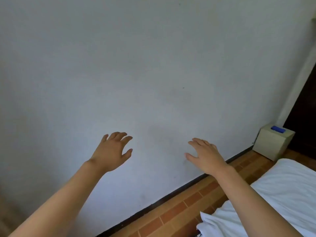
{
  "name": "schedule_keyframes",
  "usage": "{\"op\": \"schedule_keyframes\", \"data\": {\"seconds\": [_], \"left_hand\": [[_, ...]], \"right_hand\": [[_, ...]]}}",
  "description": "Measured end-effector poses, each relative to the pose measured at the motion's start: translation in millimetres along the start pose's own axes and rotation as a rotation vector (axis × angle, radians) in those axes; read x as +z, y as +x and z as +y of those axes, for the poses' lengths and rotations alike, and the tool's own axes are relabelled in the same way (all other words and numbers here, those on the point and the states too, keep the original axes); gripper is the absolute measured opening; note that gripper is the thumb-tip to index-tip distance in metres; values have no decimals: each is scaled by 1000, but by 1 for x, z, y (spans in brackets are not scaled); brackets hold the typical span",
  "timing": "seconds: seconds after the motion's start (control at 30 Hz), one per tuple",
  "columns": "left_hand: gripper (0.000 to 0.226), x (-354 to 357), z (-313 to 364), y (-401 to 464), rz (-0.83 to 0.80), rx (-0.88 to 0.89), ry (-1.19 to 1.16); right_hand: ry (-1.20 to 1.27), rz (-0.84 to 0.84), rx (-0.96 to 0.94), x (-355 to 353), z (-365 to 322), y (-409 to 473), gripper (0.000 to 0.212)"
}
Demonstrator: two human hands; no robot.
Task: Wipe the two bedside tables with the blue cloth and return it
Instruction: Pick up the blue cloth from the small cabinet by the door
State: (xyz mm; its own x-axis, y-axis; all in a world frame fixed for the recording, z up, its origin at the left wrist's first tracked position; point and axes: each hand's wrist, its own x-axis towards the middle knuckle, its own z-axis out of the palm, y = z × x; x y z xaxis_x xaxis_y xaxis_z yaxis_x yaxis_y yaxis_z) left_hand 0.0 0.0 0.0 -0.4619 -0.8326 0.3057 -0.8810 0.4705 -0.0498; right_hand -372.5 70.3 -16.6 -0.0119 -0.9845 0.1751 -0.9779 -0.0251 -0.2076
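Currently, hands: left hand (112, 151) and right hand (206, 155) spread wide, empty.
Cloth: blue cloth (278, 129) on far-right worktop (271, 146).
Risk: long reach may knock it off.

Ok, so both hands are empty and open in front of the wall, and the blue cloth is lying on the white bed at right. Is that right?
Not quite. In the head view the blue cloth lies on top of the pale bedside table by the wall, not on the white bed. The rest holds: the left hand and right hand are empty and open in front of the wall.
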Motion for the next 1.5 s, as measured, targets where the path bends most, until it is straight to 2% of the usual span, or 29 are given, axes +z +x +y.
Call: {"op": "schedule_keyframes", "data": {"seconds": [0.27,0.5,0.6,0.8,1.13,1.3,1.5], "left_hand": [[56,45,-3,144,19,112,-17],[54,88,25,272,56,265,-46],[54,105,46,313,31,345,-63],[53,136,84,413,72,526,-105],[50,178,150,565,82,831,-265],[50,190,167,599,118,931,-311],[51,207,189,637,77,991,-373]], "right_hand": [[-27,33,81,10,63,108,70],[-56,70,161,14,128,188,69],[-63,41,221,18,150,203,69],[-53,89,362,24,199,232,76],[-67,172,761,14,247,251,66],[-75,208,827,6,248,254,63],[-112,227,914,12,260,257,66]]}}
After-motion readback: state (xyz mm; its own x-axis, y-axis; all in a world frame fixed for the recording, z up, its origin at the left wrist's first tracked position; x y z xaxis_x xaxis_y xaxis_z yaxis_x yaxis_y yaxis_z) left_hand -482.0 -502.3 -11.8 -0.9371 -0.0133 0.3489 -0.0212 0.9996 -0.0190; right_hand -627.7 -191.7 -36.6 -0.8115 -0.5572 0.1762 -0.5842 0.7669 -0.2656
